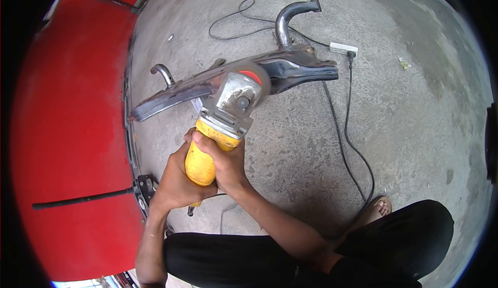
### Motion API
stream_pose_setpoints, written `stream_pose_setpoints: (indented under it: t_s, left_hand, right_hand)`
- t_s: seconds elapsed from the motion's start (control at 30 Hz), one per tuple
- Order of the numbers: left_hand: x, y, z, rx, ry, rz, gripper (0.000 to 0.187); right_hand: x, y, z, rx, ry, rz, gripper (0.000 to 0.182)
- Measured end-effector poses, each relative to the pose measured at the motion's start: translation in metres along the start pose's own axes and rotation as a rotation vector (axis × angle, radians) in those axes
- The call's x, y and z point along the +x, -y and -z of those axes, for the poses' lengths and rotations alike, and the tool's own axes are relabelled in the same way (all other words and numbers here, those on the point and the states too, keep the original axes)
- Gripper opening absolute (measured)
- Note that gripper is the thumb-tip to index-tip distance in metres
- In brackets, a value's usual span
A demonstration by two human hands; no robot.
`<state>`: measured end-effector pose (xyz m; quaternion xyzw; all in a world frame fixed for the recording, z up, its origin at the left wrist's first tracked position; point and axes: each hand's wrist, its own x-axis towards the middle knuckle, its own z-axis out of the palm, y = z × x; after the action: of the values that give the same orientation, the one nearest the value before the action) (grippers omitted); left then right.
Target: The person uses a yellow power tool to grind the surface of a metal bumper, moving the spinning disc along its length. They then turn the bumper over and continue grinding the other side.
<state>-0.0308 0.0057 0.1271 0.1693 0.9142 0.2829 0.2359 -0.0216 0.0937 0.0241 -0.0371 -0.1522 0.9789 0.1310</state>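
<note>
A yellow angle grinder (201,164) with a silver gear head (238,97) is gripped in both my hands. My left hand (176,176) wraps around the body from the left and below. From the right, my right hand (227,162) closes over the same yellow body. The grinder's disc (265,80) looks blurred and overlaps the long dark metal beam (176,100); whether it touches is hard to tell. Two bent tubes rise from this beam, a larger one (284,22) at the right and a smaller one (163,73) at the left.
Grey concrete floor (415,132) lies under the beam. A white power strip (343,48) with a black plug (351,55) is at the upper right. Its black cord (346,137) runs down toward my sandalled foot (383,206). A large red panel (78,106) lines the left side.
</note>
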Motion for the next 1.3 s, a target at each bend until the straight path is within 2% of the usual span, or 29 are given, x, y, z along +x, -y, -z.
stream_pose_setpoints:
  t_s: [0.27, 0.93, 1.3]
  left_hand:
    - [0.002, 0.015, -0.002, -0.028, -0.023, -0.006, 0.077]
    - [0.013, 0.057, -0.006, -0.204, -0.003, 0.07, 0.078]
    - [0.011, 0.053, -0.017, -0.195, -0.012, 0.096, 0.078]
  right_hand:
    - [0.003, -0.003, 0.003, -0.08, -0.017, -0.001, 0.025]
    - [0.024, -0.014, 0.007, -0.236, -0.018, -0.154, 0.031]
    - [0.017, -0.011, 0.016, -0.242, -0.024, -0.14, 0.028]
